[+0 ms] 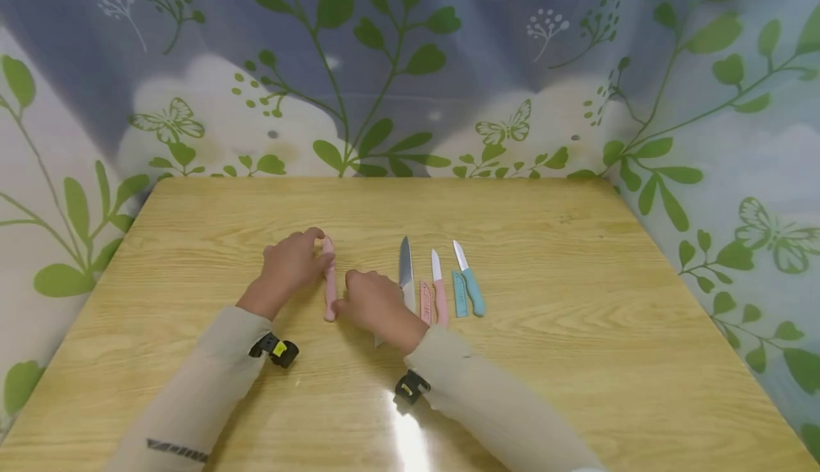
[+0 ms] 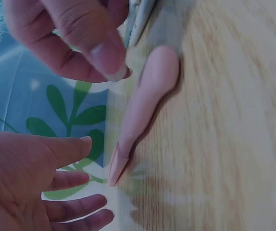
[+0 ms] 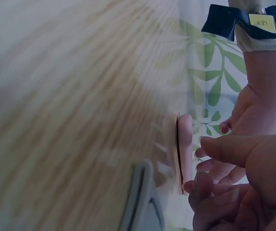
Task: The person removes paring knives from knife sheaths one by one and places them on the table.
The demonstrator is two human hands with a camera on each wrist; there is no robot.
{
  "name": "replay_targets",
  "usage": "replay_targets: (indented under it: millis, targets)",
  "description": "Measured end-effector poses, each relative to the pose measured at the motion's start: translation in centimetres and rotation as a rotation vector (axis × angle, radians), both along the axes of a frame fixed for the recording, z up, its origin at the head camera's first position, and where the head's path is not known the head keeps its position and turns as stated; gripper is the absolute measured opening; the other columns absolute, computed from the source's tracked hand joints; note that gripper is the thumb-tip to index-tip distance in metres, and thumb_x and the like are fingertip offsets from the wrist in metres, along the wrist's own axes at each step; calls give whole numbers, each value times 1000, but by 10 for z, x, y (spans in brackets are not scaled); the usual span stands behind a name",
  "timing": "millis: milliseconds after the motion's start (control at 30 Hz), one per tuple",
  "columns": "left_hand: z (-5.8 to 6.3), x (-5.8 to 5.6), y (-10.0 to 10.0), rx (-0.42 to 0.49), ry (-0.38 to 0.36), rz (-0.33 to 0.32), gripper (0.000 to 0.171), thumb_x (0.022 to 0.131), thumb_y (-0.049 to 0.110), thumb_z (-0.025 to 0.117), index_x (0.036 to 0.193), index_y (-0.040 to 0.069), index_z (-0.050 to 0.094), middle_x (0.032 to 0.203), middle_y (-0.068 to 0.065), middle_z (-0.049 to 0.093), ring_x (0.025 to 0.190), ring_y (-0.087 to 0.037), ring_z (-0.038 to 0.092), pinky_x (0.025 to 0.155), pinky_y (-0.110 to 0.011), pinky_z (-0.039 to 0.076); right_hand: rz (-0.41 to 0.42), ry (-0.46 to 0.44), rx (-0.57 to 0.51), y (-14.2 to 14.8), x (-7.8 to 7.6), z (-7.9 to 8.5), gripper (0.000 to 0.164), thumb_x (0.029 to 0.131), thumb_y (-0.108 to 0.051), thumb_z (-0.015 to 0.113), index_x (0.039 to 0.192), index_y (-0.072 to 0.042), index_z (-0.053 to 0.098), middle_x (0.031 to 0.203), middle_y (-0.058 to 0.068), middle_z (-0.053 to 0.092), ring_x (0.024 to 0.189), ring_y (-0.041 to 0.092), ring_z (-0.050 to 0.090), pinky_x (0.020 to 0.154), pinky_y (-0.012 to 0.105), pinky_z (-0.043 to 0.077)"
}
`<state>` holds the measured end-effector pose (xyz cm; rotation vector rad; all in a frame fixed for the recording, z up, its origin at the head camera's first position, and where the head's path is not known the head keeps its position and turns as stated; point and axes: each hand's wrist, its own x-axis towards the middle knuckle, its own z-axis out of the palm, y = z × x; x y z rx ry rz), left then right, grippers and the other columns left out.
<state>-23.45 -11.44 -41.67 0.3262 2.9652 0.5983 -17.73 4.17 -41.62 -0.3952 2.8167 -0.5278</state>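
Note:
A slim pink-handled kitchen tool (image 1: 329, 290) lies on the table between the hands; its far end is partly covered, so its exact kind is unclear. My left hand (image 1: 288, 265) is beside that far end, fingers spread and relaxed. In the left wrist view, the rounded handle (image 2: 152, 86) rests on the wood, below my right hand (image 2: 80, 38) with its thumb and loosely bent fingers. Both hands appear to hold nothing. To the right of the right hand lies a large knife (image 1: 406, 262) with a dark blade and pale handle, partly hidden by that hand.
Farther right lie a small pink knife (image 1: 439, 294), a pink sheath (image 1: 426, 305), a blue knife (image 1: 472, 290) and a blue sheath (image 1: 460, 294). A grey edged piece (image 3: 140, 202) shows close to the right hand. Leaf-patterned curtains (image 1: 384, 66) border the wooden table (image 1: 544, 386).

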Motion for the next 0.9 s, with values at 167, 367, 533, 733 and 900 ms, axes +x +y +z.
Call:
replay_targets:
  millis: [167,367,533,733,900]
  targets:
    - [0,-4,-4,-21,-28,20,54,93,35,56,133,0,44,121,-29,57,108,-46,53,89,-68,32,-18,18,20,-12,-5,4,32,88,-39,63,66,-17,60,60,0,54,50,13,45,41,27,36]
    - [-4,-9,-2,-52,-77,33,44,90,40,57,102,-2,59,102,-24,64,91,-41,58,89,-69,32,-25,-48,79,-21,-9,5,37,89,-44,63,58,-24,61,66,-4,61,56,13,51,47,29,42]
    - [-6,-11,0,-90,-84,43,43,88,44,61,69,7,51,70,-10,54,67,-28,51,84,-62,36,-25,-51,98,-24,-11,5,33,88,-43,64,62,-24,59,65,-4,61,58,14,53,51,31,43]
    - [-9,-8,1,-91,-97,57,47,85,45,64,59,11,44,58,-2,41,59,-23,43,81,-58,37,-4,-38,86,-24,-8,0,28,88,-36,66,65,-23,57,63,-7,59,58,12,52,51,31,43]
    - [-10,-6,1,-71,-88,72,49,85,46,64,55,12,44,55,-1,39,56,-21,42,81,-58,37,-4,-26,47,-25,-9,-2,28,86,-32,68,62,-22,58,62,-5,59,56,12,51,49,29,42]
